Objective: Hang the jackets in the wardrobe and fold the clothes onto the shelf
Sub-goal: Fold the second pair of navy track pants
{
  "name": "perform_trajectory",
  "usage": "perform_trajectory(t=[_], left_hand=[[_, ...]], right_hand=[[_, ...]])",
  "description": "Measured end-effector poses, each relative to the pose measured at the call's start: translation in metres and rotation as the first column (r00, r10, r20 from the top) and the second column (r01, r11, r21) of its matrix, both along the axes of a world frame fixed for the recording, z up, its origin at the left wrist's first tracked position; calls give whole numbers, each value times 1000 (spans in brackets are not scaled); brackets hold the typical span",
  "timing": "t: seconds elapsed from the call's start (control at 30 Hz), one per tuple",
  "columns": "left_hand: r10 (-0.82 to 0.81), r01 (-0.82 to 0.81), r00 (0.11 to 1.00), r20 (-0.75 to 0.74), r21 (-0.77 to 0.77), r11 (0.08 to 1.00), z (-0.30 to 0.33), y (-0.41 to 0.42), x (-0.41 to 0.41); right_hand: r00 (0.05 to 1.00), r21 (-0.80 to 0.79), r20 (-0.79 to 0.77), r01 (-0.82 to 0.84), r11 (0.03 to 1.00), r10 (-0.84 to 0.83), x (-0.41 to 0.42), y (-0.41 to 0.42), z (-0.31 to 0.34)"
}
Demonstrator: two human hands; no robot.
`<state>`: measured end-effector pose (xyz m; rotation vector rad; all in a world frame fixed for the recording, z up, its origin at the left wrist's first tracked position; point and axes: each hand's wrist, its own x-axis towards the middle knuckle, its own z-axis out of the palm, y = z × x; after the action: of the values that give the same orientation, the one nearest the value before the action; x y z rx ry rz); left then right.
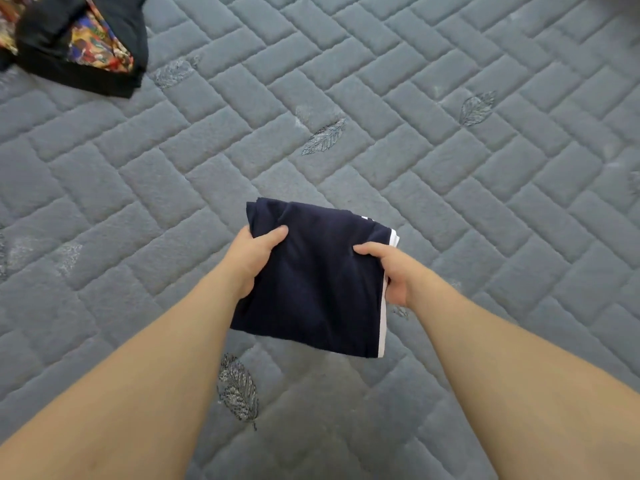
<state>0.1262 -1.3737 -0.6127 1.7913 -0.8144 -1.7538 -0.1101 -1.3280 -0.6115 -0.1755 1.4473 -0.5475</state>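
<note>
Folded navy garment [313,282], white trim; both hands' fingers [277,233] clamped on edges.

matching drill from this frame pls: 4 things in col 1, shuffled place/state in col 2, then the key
Column 1
1. left hand
2. right hand
3. folded navy garment
4. black and multicoloured garment

Column 2
A. lies crumpled at the far left on the grey quilted surface
B. grips the side with the white stripe
C. held between both hands, folded into a compact rectangle
D. grips the plain navy side, thumb on top

Pairs: 1-D, 2-B, 3-C, 4-A
</note>
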Motion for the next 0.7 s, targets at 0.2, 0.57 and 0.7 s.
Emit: perform_trajectory(t=[0.2, 0.57, 0.7], left_hand=[[-210, 209, 977, 25, 50, 977, 112, 53, -114], [-826, 820, 560, -66, -91, 564, 269, 232, -310], [-943, 926, 322, -89, -177, 333, 330, 347, -352]], right_hand=[[947, -13, -85, 310, 951, -310, -76, 117, 124], [378, -226, -200, 880, 418, -904, -121, 405, 287], [124, -317, -180, 932, 177, -976, -102, 523, 345]])
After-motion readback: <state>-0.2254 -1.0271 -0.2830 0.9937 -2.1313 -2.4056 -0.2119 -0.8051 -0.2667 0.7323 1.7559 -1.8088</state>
